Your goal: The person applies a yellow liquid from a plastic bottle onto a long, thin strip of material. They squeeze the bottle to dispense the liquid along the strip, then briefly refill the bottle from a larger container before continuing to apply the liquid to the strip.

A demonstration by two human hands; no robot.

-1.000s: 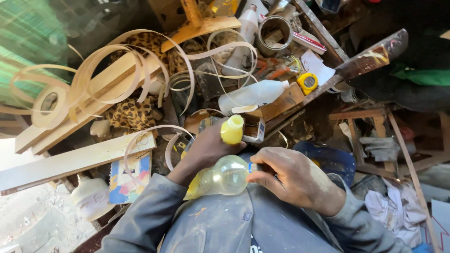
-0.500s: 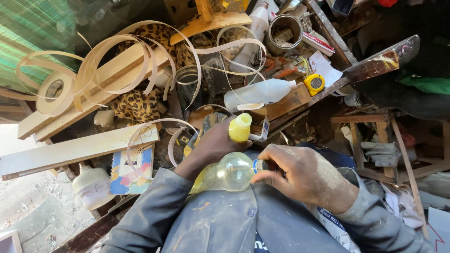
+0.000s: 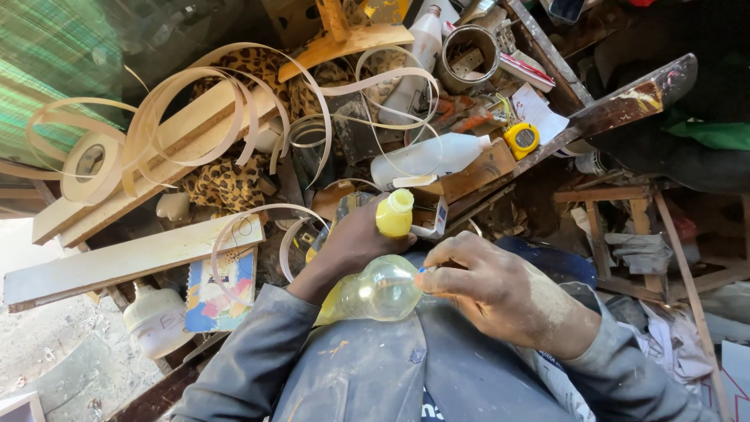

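The clear, pale-yellow plastic bottle [image 3: 373,291] lies tilted across the person's lap, its long axis running from the lower left up to the right, with the neck end pointing at the right hand [image 3: 500,293]. That hand pinches the neck end between curled fingertips, though whether a cap sits there cannot be told. The left hand [image 3: 351,244] sits just above the bottle, curled around a small yellow plastic bottle [image 3: 394,213] held upright, and seems to touch the clear bottle's upper side. Both hands are equally close. Farther above the bottle lie a white plastic bottle [image 3: 426,156], a yellow tape measure [image 3: 521,139] and coils of pale wood edging strip [image 3: 187,101].
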